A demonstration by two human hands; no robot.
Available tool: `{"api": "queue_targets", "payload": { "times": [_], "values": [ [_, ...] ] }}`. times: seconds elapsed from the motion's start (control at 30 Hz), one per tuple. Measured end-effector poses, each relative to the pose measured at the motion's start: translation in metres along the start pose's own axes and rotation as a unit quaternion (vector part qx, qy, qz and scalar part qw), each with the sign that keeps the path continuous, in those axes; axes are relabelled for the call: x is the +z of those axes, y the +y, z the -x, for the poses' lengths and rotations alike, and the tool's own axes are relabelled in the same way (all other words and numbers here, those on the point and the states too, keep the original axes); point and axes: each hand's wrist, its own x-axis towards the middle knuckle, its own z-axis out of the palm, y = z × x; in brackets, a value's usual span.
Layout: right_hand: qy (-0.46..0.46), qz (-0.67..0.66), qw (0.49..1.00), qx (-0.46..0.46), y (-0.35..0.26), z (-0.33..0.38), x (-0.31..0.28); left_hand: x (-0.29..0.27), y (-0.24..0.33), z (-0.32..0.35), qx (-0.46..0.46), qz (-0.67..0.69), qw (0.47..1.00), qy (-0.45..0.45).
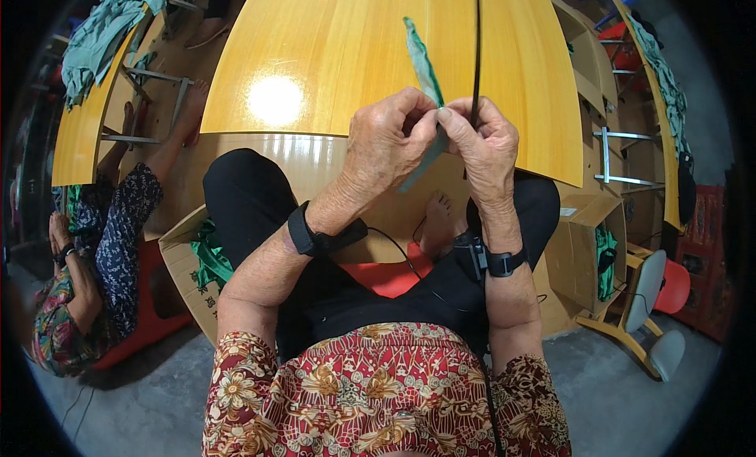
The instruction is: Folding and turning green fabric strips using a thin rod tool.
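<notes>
head view: cardboard boxes (187, 260) beside yellow table (331, 55)

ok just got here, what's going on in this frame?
A seated person holds both hands together above the lap, at the near edge of a yellow wooden table. The left hand and right hand pinch a green leaf-shaped strip against a thin black rod that runs up out of view. Both wrists carry black bands. A cardboard box with green material sits by the left knee, and another person sits at far left.
</notes>
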Motion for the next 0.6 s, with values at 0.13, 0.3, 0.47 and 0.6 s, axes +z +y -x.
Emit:
{"api": "queue_targets", "payload": {
  "times": [0.13,0.3,0.47,0.6],
  "values": [
    [-0.029,0.037,0.998,0.031,0.0023,-0.0009,-0.0069,-0.0007,-0.0004,0.0007,0.082,-0.055,0.995,0.015],
    [-0.032,0.067,0.996,0.040,0.0045,-0.0007,-0.0068,0.0018,0.0004,0.0004,0.123,-0.093,0.988,0.026],
    [-0.002,0.092,0.996,-0.016,0.0059,0.0016,-0.0011,0.0005,-0.0060,-0.0026,-0.063,0.072,0.995,-0.016],
    [-0.023,0.082,0.996,0.003,0.0010,0.0012,-0.0005,-0.0049,-0.0061,-0.0046,-0.093,0.125,0.987,-0.034]
  ]
}}
